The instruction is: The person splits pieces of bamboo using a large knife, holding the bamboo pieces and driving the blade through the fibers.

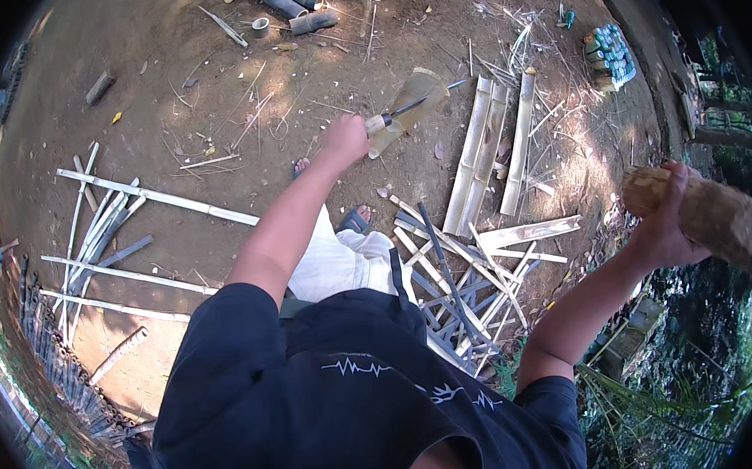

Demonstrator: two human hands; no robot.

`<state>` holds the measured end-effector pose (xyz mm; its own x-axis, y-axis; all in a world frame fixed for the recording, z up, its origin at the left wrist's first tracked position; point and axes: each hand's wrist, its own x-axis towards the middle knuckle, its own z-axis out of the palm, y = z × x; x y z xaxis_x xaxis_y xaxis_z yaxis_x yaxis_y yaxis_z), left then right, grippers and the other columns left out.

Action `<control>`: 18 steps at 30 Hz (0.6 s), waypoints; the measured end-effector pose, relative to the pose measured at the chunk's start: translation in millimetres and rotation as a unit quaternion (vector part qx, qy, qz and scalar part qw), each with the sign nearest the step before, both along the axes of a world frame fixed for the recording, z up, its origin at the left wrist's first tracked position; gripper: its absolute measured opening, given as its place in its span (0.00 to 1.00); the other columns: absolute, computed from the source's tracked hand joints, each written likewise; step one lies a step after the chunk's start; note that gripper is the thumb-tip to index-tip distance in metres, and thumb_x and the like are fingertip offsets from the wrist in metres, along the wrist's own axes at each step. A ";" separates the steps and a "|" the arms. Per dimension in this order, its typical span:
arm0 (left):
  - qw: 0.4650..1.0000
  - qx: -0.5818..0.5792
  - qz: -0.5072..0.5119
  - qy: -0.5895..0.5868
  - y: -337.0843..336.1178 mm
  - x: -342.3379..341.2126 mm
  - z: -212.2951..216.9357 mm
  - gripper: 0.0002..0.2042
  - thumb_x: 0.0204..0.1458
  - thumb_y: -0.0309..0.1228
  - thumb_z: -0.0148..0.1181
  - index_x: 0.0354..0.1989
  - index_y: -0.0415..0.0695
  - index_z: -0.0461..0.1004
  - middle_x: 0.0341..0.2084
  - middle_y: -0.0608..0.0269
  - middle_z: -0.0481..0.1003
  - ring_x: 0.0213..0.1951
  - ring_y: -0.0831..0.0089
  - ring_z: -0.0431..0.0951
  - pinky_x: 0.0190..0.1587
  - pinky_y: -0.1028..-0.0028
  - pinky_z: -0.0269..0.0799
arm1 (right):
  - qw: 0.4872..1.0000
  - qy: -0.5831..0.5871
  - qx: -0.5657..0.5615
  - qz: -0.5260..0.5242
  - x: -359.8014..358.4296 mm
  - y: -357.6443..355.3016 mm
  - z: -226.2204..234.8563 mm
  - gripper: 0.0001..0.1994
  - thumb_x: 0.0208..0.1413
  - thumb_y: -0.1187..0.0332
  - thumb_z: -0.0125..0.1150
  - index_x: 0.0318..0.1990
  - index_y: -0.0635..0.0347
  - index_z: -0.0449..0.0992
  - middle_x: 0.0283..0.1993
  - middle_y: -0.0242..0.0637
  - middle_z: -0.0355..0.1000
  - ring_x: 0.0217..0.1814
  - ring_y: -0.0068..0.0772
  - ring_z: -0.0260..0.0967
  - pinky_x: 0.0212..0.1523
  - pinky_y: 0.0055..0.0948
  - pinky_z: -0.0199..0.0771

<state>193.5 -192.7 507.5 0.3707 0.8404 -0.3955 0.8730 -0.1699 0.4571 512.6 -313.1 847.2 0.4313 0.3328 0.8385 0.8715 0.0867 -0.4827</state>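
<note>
My left hand [348, 139] is stretched forward and closed round the pale wooden handle of a knife [411, 106]. Its narrow dark blade points away to the right, over a broad tan piece [418, 92] that looks like a dry husk; whether the two touch, I cannot tell. Out at the far right, my right hand [674, 229] grips a thick, rough-cut block of wood [716, 215], raised and tilted, with fingers wrapped over its side. Split bamboo halves [475, 153] lie on the ground between the hands.
A tangle of bamboo strips [462, 281] lies right of my legs, and long bamboo poles [155, 196] form a rough frame at left. Dark bamboo tubes [290, 5] lie ahead. A bundle of bottles or cans [610, 57] stands at the far right, near greenery.
</note>
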 end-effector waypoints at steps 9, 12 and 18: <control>0.995 -0.088 -0.027 -0.024 -9.5 37.9 -82.8 0.15 0.45 0.32 0.68 0.42 0.41 0.80 0.34 0.45 0.81 0.39 0.48 0.83 0.45 0.55 0.79 | 0.721 0.056 -0.690 -0.032 -7.1 -5.9 -381.3 0.33 0.42 0.63 0.73 0.56 0.60 0.63 0.41 0.62 0.78 0.46 0.66 0.76 0.50 0.51 0.76; 0.995 -0.071 0.024 -0.062 -16.5 44.6 -127.1 0.14 0.46 0.30 0.66 0.41 0.41 0.80 0.34 0.45 0.81 0.39 0.49 0.83 0.45 0.55 0.79 | 0.740 0.019 -0.671 -0.043 -11.1 46.1 -338.3 0.29 0.41 0.65 0.73 0.52 0.59 0.68 0.39 0.59 0.78 0.42 0.62 0.78 0.45 0.50 0.79; 0.991 -0.082 -0.006 -0.103 11.2 22.7 -121.4 0.11 0.46 0.27 0.63 0.40 0.40 0.80 0.35 0.46 0.82 0.40 0.51 0.84 0.44 0.56 0.80 | 0.914 -0.156 -0.307 -0.217 16.6 72.0 -132.3 0.30 0.38 0.63 0.83 0.50 0.61 0.75 0.51 0.44 0.77 0.48 0.39 0.77 0.54 0.39 0.77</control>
<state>216.1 -181.5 386.1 0.4678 0.7659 -0.4410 0.7563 -0.0887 0.6482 529.3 -241.1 715.0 0.4064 0.6362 0.6559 0.8632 -0.5026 -0.0473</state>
